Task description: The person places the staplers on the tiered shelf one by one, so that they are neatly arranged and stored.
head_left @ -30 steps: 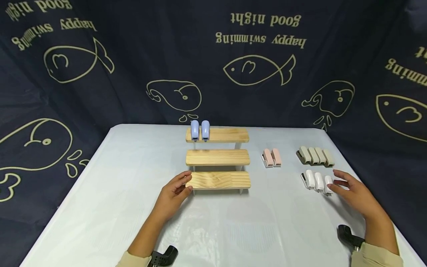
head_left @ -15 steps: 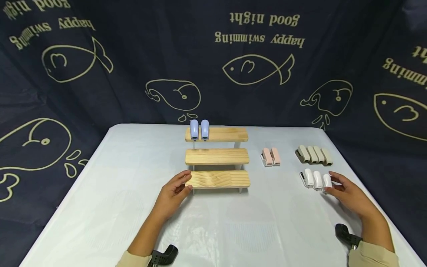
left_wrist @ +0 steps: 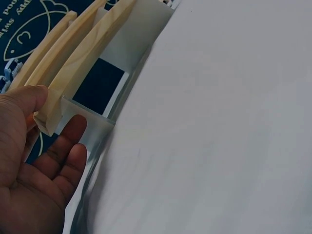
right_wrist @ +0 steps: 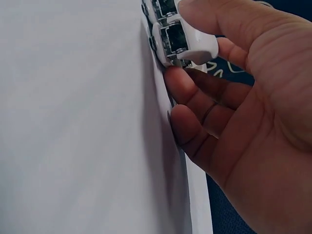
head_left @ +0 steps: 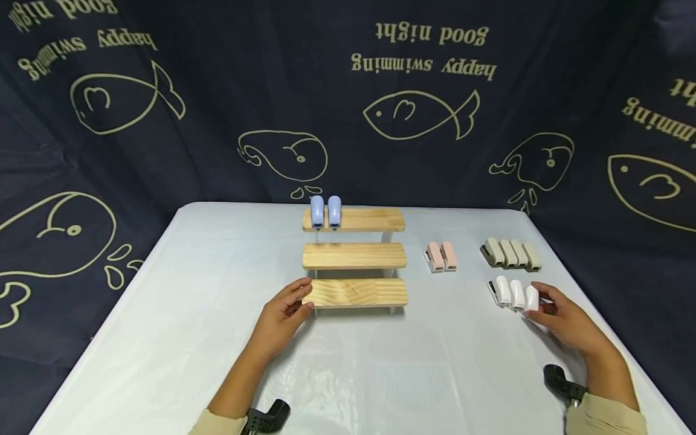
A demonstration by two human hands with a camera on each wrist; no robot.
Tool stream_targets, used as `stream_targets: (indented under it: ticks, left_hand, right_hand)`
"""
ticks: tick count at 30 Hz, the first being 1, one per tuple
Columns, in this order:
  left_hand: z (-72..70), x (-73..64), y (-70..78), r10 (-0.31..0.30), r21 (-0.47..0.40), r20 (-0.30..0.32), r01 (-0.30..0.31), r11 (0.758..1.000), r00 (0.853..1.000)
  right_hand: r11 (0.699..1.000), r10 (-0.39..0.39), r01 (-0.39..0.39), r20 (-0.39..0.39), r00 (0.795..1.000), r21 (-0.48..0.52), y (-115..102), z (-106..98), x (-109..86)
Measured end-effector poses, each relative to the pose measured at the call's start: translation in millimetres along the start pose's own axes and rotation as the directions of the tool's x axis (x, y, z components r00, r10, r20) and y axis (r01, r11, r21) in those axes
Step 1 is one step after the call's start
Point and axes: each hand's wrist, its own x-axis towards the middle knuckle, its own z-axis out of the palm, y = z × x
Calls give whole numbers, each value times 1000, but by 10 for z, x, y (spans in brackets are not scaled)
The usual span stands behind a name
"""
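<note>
My left hand (head_left: 283,314) holds the left end of the lowest step of a three-tier wooden display stand (head_left: 356,293), with thumb and fingers at its corners. In the left wrist view, the thumb rests against the plank (left_wrist: 92,58) and two fingers reach past the clear support. My right hand (head_left: 568,317) pinches the rightmost of three white mini staplers (head_left: 531,298) between thumb and fingers. The right wrist view shows that stapler (right_wrist: 197,44) under the thumb, its dark metal end facing the camera. Two blue staplers (head_left: 325,211) stand on the top tier's left.
Two pink staplers (head_left: 441,257) lie right of the stand on the white table (head_left: 163,338). Several beige staplers (head_left: 511,254) form a row behind the white ones. A dark cloth (head_left: 348,169) printed with fish hangs behind the table.
My right hand has moved slightly left and closed its thumb and fingers onto the rightmost white stapler. My left hand stays on the stand.
</note>
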Motion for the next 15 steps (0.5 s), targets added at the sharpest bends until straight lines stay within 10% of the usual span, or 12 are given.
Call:
stream_targets:
  ticks: [15]
  left_hand:
    - [-10,5,-11,11,4,6,-11,1000,1000]
  right_hand:
    - [1000,-13,13,-18,1000,-25,-3,16,-8]
